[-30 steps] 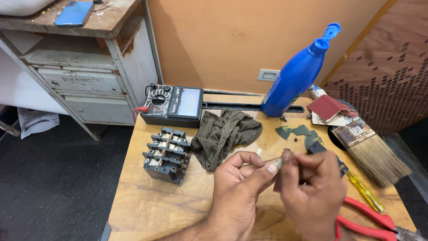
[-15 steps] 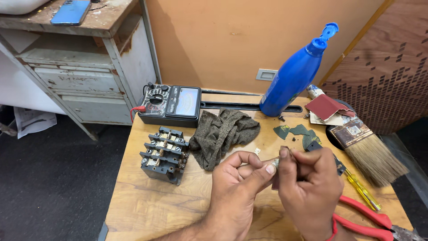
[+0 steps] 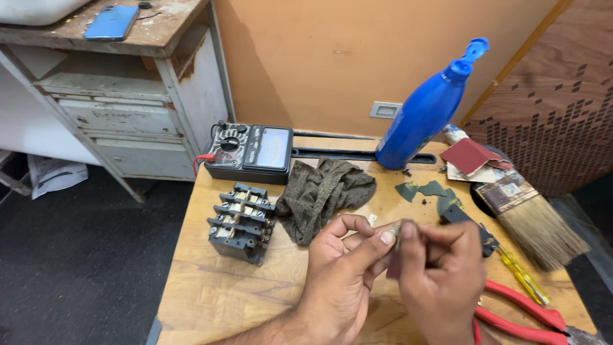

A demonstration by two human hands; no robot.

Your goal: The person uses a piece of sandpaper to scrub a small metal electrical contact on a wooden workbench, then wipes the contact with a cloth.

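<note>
Both hands met low in centre of view, raised above desk (image 3: 211, 300). Left hand (image 3: 341, 271) came in from bottom edge, forearm bare, back of hand up, fingers curled, thumb stretched right with nail showing. Right hand (image 3: 444, 275) sat just beside it, back toward camera, fingers folded inward, slightly blurred. Thumb and fingertips of both touched at one pinch point.

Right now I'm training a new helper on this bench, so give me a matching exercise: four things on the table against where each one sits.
Things:
1. Blue bottle
2. Paintbrush
3. Meter
4. Red pliers

Places:
A. Back left edge, by the cloth
B. Front right corner
C. Back, leaning against the wall
D. Right side, bristles toward the front

Pairs: 1-C, 2-D, 3-A, 4-B
</note>
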